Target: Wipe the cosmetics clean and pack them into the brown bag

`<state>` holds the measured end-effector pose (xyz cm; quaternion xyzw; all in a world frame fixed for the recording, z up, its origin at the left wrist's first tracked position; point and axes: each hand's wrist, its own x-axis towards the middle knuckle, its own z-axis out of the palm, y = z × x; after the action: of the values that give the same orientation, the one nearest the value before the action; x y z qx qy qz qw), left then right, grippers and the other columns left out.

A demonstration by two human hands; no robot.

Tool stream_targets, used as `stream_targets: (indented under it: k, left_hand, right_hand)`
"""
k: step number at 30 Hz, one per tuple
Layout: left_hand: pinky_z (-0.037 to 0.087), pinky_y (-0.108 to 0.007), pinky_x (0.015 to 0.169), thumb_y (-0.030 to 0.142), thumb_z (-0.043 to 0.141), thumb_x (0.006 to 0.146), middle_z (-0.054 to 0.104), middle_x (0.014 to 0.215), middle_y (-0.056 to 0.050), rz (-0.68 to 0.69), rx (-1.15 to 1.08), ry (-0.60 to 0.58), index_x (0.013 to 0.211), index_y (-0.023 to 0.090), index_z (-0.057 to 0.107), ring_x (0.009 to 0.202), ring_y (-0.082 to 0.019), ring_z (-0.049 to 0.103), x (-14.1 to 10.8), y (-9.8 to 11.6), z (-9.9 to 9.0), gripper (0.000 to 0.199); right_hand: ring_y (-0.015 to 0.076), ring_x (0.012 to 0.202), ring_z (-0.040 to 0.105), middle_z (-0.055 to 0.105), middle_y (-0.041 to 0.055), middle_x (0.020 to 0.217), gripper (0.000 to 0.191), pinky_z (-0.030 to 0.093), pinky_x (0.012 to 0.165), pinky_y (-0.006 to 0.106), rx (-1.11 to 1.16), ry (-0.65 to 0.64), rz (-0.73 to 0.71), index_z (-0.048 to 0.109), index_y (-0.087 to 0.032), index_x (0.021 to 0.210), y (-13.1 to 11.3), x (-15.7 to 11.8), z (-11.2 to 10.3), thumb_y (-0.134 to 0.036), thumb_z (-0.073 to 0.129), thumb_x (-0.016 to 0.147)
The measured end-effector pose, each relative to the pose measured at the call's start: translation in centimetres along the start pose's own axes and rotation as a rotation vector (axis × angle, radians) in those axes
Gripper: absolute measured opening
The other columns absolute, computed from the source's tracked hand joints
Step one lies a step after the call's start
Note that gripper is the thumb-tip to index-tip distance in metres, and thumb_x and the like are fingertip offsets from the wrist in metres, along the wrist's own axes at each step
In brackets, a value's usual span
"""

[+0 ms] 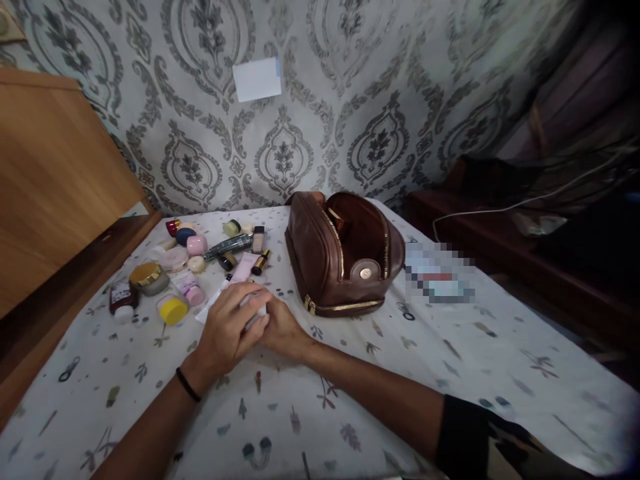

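My left hand point(233, 327), with a black band at the wrist, is wrapped round a small whitish item point(257, 308) that shows between its fingers. Against its far side presses my right hand point(286, 328), its fingers mostly hidden behind the left ones. Just beyond both hands lies a pink tube point(245, 268) beside a small black bottle with gold point(261, 262). To the right stands a brown leather bag point(320, 257), its zipped top wide open. Left of the hands are a yellow-lidded jar point(173, 310), a gold-lidded jar point(149, 277) and a dark red bottle point(123, 300).
The table has a white patterned cloth point(285, 427). Several more cosmetics, including a pink jar point(197, 245), sit at the back left. A blurred flat item point(440, 273) lies right of the bag. A wooden cabinet point(60, 180) borders the left; patterned wall point(375, 133) rises behind.
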<state>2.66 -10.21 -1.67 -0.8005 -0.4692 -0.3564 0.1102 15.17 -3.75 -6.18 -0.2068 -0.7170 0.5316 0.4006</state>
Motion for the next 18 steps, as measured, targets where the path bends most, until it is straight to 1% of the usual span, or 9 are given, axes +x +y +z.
stream_targets:
  k: [3,5,8,10,12,15,18]
  left_hand:
    - [0.051,-0.038,0.094,0.021,0.046,0.099,0.063,0.119,-0.013,-0.090,0.022,-0.005,0.122,0.016,0.061,0.110,-0.023,0.061,-0.3,-0.3,0.2,0.028]
    - [0.050,-0.038,0.097,0.024,0.047,0.099,0.062,0.122,-0.013,-0.141,0.019,-0.007,0.124,0.017,0.060,0.113,-0.023,0.060,-0.4,-0.4,0.4,0.029]
    - [0.050,-0.039,0.097,0.030,0.052,0.097,0.061,0.123,-0.012,-0.217,0.001,-0.006,0.126,0.018,0.058,0.114,-0.024,0.060,-0.5,-0.6,0.5,0.032]
    - [0.051,-0.039,0.096,0.034,0.060,0.093,0.061,0.123,-0.012,-0.268,-0.005,-0.011,0.128,0.019,0.056,0.114,-0.025,0.061,-0.4,-0.7,0.6,0.038]
    - [0.051,-0.039,0.096,0.035,0.066,0.088,0.062,0.121,-0.011,-0.318,-0.004,-0.009,0.128,0.019,0.055,0.113,-0.026,0.061,-0.3,-0.7,0.6,0.045]
    - [0.052,-0.038,0.092,0.034,0.071,0.083,0.063,0.118,-0.010,-0.393,0.006,-0.012,0.129,0.018,0.053,0.111,-0.026,0.062,-0.2,-0.7,0.7,0.052]
    - [0.053,-0.037,0.090,0.035,0.072,0.083,0.064,0.119,-0.009,-0.465,0.005,-0.006,0.131,0.020,0.051,0.111,-0.026,0.063,-0.2,-0.7,0.9,0.054]
  right_hand:
    - [0.0244,0.101,0.064,0.067,0.0053,0.112,0.062,0.053,0.087,0.037,-0.048,0.015,0.098,0.055,-0.018,0.117,-0.3,0.0,-0.1,-0.024,0.077,0.060]
    - [0.0234,0.099,0.063,0.067,0.0039,0.110,0.065,0.051,0.087,0.036,-0.051,0.032,0.104,0.054,-0.018,0.117,-0.2,0.0,-0.1,-0.025,0.080,0.057]
    - [0.0203,0.090,0.061,0.066,0.0013,0.100,0.059,0.050,0.080,0.033,-0.054,0.078,0.101,0.055,-0.019,0.110,0.4,0.1,-0.1,-0.029,0.080,0.058]
    - [0.0188,0.084,0.060,0.065,0.0004,0.094,0.054,0.049,0.074,0.030,-0.040,0.113,0.106,0.054,-0.019,0.104,0.9,0.1,0.0,-0.033,0.080,0.059]
    - [0.0187,0.080,0.060,0.065,0.0001,0.090,0.054,0.049,0.072,0.030,-0.033,0.158,0.114,0.053,-0.020,0.100,1.3,0.2,0.0,-0.036,0.081,0.057]
    - [0.0196,0.081,0.061,0.067,0.0004,0.090,0.057,0.050,0.073,0.031,-0.025,0.212,0.111,0.053,-0.021,0.100,1.6,0.4,0.0,-0.038,0.082,0.055]
    - [0.0213,0.090,0.064,0.068,0.0039,0.102,0.058,0.052,0.081,0.033,0.030,0.190,0.093,0.052,-0.021,0.107,1.7,0.4,-0.1,-0.034,0.080,0.057]
